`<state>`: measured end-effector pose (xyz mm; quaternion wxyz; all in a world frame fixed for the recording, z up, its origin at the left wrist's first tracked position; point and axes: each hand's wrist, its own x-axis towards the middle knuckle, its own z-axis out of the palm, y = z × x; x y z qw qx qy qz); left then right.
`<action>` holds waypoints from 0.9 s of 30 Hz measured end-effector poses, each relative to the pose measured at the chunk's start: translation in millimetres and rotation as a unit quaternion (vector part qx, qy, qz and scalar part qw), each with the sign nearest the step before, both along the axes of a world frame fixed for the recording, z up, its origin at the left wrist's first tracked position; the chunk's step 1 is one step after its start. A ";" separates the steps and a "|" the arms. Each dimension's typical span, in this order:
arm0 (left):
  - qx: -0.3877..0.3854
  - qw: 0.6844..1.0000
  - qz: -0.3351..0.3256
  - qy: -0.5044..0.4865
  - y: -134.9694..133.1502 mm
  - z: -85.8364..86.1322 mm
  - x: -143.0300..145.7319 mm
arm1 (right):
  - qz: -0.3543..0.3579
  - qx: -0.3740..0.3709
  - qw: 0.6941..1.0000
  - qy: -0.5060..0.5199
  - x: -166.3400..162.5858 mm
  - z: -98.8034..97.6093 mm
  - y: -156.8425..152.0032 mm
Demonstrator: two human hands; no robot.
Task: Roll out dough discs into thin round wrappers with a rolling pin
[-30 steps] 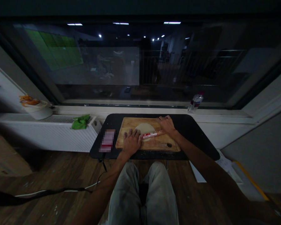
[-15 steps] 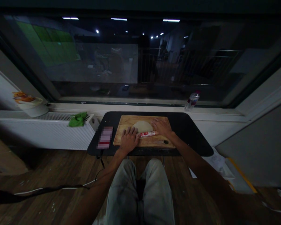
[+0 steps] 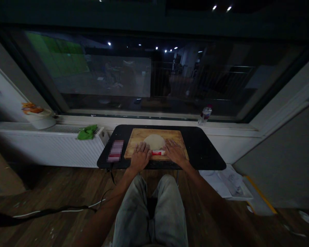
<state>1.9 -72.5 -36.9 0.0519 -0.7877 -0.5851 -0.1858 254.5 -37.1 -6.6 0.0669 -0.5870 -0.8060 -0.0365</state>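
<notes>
A round, flat sheet of pale dough (image 3: 155, 141) lies on a wooden cutting board (image 3: 183, 145). Across its near edge runs a rolling pin (image 3: 157, 152) with a red and white wrapper; both its ends are hidden under my hands. My left hand (image 3: 141, 155) rests over the left end, palm down, fingers stretched out toward the dough. Over the right end lies my right hand (image 3: 174, 151), flat, its fingers spread on the board beside the dough's right edge.
The board sits on a black folding table (image 3: 206, 151). A pixelated pinkish item (image 3: 115, 151) lies left of it. On the sill stands a plastic bottle (image 3: 205, 115). A green cloth (image 3: 87, 132) and a white tub (image 3: 42, 119) are on the radiator (image 3: 67, 147).
My right hand has come nearer, from the dough's upper right edge down to the pin's right end. The pin has gone from slanted to level and lower. More dough shows; the view has tilted.
</notes>
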 end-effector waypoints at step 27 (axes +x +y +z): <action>-0.063 0.998 0.005 0.014 85.2 19.8 4.6 | -0.045 0.035 0.998 0.039 -6.1 14.3 34.9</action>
